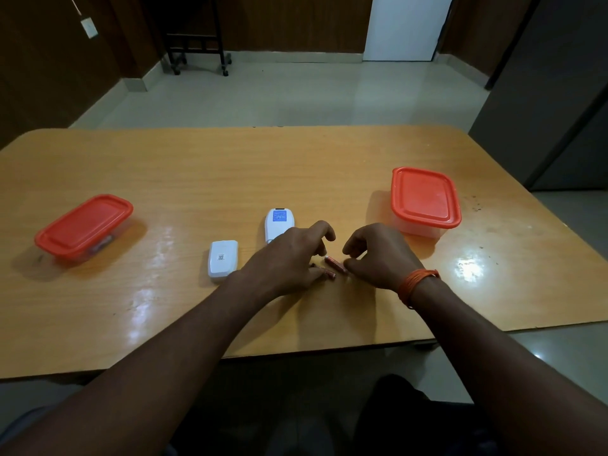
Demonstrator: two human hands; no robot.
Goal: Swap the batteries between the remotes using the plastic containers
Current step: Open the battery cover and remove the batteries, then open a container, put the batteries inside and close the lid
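Head view: our two hands meet over two red batteries on the counter.
Left hand (289, 258) fingers pinch one battery (325, 274); right hand (378, 255) curls on the other battery (334, 263). White remotes (278, 223) lie just left; lidded containers (424, 200) flank.

Both hands met over two red batteries (330, 268) lying on the table (197, 179). The left hand (289, 258) pinched at one, the right hand (375, 255) touched the other. Two white remotes (223, 258) lay beside them, between two lidded containers (84, 225).
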